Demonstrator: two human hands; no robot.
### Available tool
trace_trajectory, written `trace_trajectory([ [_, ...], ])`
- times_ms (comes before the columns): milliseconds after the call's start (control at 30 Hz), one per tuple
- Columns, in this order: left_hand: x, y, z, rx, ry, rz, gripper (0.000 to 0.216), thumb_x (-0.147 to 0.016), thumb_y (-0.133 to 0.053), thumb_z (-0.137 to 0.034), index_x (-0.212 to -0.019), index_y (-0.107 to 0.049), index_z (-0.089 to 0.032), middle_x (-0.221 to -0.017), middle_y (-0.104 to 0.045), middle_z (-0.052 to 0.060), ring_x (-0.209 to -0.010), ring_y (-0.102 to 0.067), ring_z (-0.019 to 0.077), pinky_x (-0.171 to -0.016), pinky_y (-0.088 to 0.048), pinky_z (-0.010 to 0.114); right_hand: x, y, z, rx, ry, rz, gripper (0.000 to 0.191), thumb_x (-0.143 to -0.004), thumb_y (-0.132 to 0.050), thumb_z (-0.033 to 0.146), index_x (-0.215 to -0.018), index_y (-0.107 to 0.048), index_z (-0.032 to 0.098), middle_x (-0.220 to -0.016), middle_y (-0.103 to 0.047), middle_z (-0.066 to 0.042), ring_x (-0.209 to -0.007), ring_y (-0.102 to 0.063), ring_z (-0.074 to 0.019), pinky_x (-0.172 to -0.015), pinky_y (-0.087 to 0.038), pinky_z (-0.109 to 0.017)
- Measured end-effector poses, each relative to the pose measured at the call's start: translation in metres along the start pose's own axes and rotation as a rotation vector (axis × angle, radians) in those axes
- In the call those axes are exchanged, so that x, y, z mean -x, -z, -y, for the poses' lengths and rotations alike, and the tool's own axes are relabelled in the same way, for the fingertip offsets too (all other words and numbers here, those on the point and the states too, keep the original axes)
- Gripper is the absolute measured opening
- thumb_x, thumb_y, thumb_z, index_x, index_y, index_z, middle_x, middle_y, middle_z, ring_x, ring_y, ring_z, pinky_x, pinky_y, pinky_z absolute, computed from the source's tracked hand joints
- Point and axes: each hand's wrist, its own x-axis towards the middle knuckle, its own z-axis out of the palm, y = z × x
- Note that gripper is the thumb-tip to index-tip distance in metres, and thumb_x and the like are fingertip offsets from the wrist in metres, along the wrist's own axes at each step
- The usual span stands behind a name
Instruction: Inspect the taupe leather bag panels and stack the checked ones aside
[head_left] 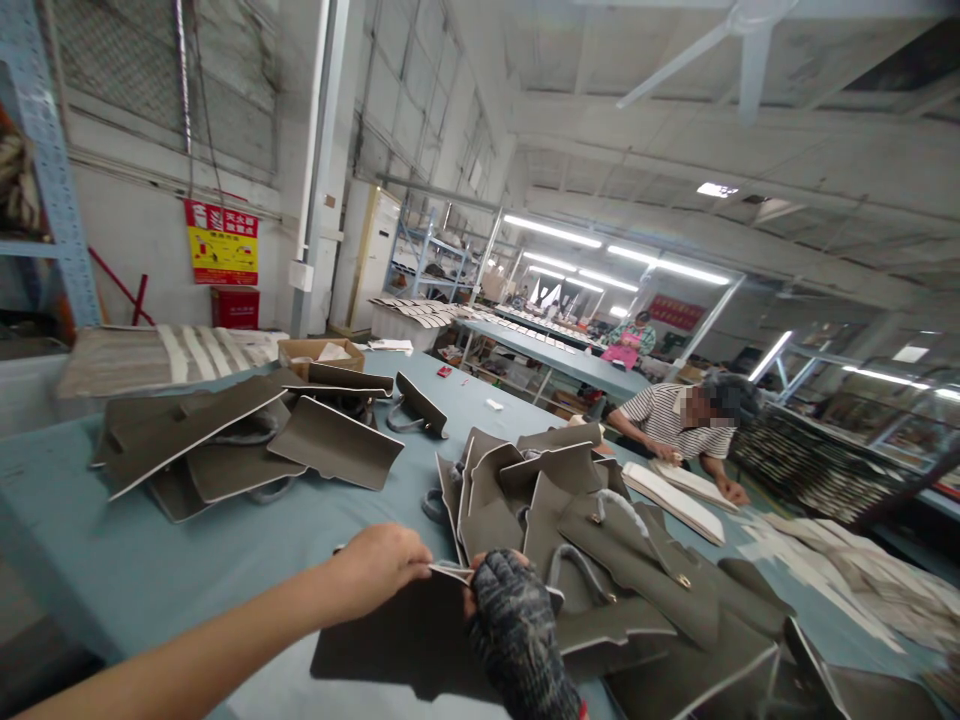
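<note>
A dark olive leather-like bag panel [405, 635] with pale cut edges lies in front of me on the blue-green table. My bare left hand [382, 570] pinches its upper edge between thumb and fingers. Close beside it, my right hand [514, 620], in a grey knitted fingerless glove, grips the same edge. Right of my hands is a heap of similar panels [555, 480], some with wrapped handles [622, 510] and small gold-coloured fittings. Part of the held panel is hidden behind the glove.
Another pile of panels [232, 440] lies at the left of the table [45, 500], with a cardboard box [319, 352] behind it. Across the table a co-worker [682, 420] in a striped shirt handles long cream strips [675, 500]. Pale sheets [862, 570] lie at the right.
</note>
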Motion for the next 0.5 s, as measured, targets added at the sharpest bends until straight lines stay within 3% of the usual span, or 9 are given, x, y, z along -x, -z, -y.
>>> trace_trajectory([
  [267, -0.008, -0.005, -0.007, 0.187, 0.064, 0.058, 0.017, -0.072, -0.056, -0.022, -0.074, -0.072, -0.019, -0.076, -0.069, 0.002, -0.075, -0.061, 0.0193, -0.067, -0.04, 0.023, 0.004, 0.004, -0.004, -0.016, 0.009, 0.067, 0.018, -0.077, -0.044, 0.015, -0.08, -0.061, 0.02, -0.068, -0.064, -0.003, -0.063, -0.061, -0.0205, -0.067, -0.048, -0.034],
  [367, -0.007, -0.004, -0.004, 0.178, 0.031, 0.041, 0.018, -0.072, -0.054, -0.022, -0.072, -0.072, -0.018, -0.076, -0.067, 0.002, -0.077, -0.06, 0.019, -0.07, -0.04, 0.024, 0.01, 0.008, -0.014, -0.043, -0.107, 0.121, 0.008, -0.074, -0.053, 0.019, -0.076, -0.06, 0.021, -0.066, -0.064, -0.002, -0.06, -0.061, -0.021, -0.057, -0.047, -0.032],
  [500, -0.004, 0.005, 0.003, 0.181, -0.016, 0.016, 0.02, -0.074, -0.052, -0.023, -0.07, -0.07, -0.018, -0.075, -0.065, 0.002, -0.078, -0.058, 0.0177, -0.072, -0.04, 0.024, 0.017, 0.017, -0.036, -0.08, -0.12, 0.107, 0.031, -0.075, -0.054, 0.017, -0.105, -0.06, 0.021, -0.083, -0.069, -0.003, -0.076, -0.064, -0.0217, -0.074, -0.046, -0.035],
])
